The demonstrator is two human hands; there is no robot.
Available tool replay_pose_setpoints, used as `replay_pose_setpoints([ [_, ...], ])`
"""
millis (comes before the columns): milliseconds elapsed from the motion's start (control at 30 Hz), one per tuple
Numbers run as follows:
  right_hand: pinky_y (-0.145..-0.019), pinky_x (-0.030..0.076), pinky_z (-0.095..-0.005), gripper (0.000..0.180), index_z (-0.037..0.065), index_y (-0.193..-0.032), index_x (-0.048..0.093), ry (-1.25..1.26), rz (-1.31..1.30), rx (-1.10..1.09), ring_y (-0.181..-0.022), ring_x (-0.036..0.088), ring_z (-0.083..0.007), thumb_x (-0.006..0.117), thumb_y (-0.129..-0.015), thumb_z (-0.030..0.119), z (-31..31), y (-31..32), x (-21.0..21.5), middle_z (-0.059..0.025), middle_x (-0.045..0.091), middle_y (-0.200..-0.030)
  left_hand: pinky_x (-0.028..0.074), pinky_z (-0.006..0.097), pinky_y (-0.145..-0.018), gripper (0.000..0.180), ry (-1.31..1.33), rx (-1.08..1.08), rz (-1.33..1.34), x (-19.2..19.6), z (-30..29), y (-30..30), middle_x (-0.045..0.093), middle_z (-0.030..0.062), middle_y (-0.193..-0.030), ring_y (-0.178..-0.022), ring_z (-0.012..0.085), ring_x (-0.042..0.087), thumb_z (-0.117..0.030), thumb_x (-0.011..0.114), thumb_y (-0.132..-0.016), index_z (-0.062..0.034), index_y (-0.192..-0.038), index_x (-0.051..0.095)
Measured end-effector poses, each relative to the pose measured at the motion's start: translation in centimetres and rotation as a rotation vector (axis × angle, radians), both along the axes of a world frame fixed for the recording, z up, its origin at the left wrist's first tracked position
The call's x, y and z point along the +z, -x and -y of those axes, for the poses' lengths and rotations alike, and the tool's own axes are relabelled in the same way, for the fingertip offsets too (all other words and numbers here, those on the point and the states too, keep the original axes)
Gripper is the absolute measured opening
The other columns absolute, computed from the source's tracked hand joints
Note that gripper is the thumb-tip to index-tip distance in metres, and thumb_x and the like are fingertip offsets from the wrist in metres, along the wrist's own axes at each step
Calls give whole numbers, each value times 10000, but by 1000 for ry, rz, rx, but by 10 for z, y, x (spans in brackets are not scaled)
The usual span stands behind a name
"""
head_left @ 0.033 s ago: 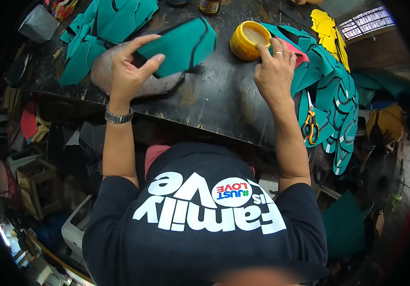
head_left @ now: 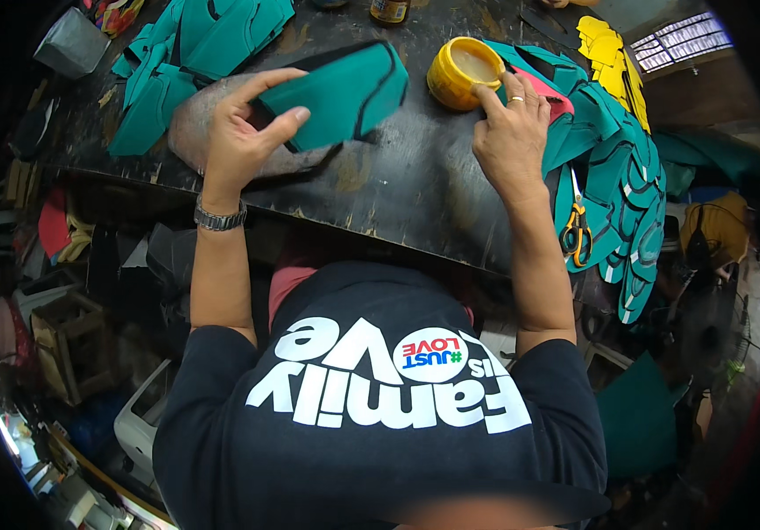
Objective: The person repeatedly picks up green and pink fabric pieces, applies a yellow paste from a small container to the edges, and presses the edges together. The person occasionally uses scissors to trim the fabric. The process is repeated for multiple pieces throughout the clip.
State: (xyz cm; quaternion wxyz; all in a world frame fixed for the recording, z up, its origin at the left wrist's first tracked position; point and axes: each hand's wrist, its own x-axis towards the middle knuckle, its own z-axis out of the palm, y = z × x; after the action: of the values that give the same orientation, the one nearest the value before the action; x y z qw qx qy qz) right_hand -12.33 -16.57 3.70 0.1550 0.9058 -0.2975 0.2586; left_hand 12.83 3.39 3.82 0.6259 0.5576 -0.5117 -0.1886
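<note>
My left hand (head_left: 243,132) pinches a flat teal piece with dark edges (head_left: 345,97) between thumb and fingers, tilted above the table. Under that hand lies a grey, worn, stone-like slab (head_left: 193,132). Over on the right, my right hand (head_left: 513,137) has its fingers bent, with a fingertip at the rim of a yellow jar (head_left: 452,84) holding pale stuff. Its other fingers lie by a pink piece (head_left: 550,95); whatever may be in their grip is hidden.
Teal cut pieces are heaped at the back left (head_left: 221,40) and along the right side (head_left: 610,132). Orange-and-black scissors (head_left: 576,231) rest on the right heap. Yellow pieces (head_left: 611,66) and a brown jar (head_left: 389,11) stand farther back on the dark table (head_left: 380,190).
The teal piece in my left hand has shifted slightly to the right and tilted a little. My right hand stays by the yellow jar.
</note>
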Motion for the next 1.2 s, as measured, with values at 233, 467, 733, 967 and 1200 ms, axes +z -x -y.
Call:
replay_pose_setpoints([
  [233,-1036,415,-368,797,98,-1517,381,-1251,670,796,-1089,600,-207,563,-744,23,-28,14,25,-104,642,-1188,504,262,-879,424,-103,-466,-261,3,-11,6,683,61,-1024,-948,121,639,-119,739,-784,17,-1173,638],
  [467,-1029,421,-343,909,40,-1565,219,-1725,746,991,-1080,583,-183,640,-761,84,-46,7,-6,-124,599,-1264,520,318,-922,645,33,-416,-845,-34,4,24,660,114,-1127,-980,190,650,-357,681,-851,32,-1337,513],
  [733,-890,473,-262,895,105,-1590,161,-1866,1037,950,-964,599,-133,594,-813,12,-48,4,-10,-89,602,-1024,521,472,-994,768,6,-664,-1111,-42,5,106,497,206,-1429,-1246,311,564,-480,615,-942,5,-1481,360],
  [967,-990,461,-327,856,119,-1589,182,-1525,1009,844,-1081,588,-195,582,-842,2,-44,2,3,-136,583,-1206,570,315,-838,360,23,-293,-271,-23,16,121,687,137,-1148,-1025,208,686,-163,615,-971,21,-1279,585],
  [1200,-1080,382,-375,429,74,-1144,737,-843,884,653,-1236,506,-250,592,-781,-103,-54,19,17,-117,559,-1305,550,291,-848,223,-46,-126,-465,-28,30,130,697,88,-1081,-986,165,681,-98,615,-959,-15,-1164,642],
])
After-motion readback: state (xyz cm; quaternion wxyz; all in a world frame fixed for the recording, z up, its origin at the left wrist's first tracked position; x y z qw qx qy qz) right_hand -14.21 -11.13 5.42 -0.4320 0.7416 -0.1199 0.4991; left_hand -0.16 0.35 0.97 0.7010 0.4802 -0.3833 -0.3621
